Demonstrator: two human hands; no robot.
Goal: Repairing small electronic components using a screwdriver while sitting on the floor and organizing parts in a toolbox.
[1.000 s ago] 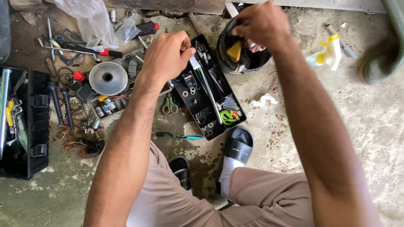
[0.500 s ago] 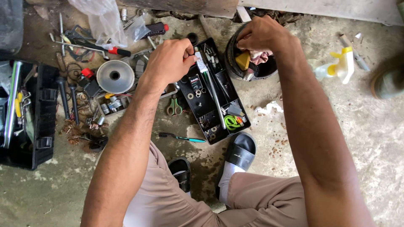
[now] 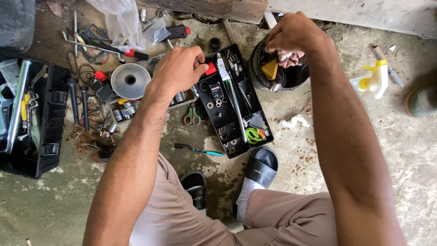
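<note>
The left hand (image 3: 178, 69) has drawn back toward the black tray's (image 3: 227, 125) edge, fingers curled near a red piece (image 3: 210, 68); any grip is unclear. The right hand (image 3: 291, 35) stays closed on a rag (image 3: 291, 58) over the bucket (image 3: 266, 79).

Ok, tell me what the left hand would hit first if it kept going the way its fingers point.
The left hand points right, at the black tool tray. It would likely meet the small red piece at its fingertips first, though depth is hard to judge.

A white and yellow plastic spray bottle (image 3: 374, 78) is seen lying on the concrete floor (image 3: 400, 150). Green-handled scissors (image 3: 192, 115) and a round grey metal funnel (image 3: 130, 81) are laid nearby, beside an open black plastic toolbox (image 3: 34, 116).
</note>
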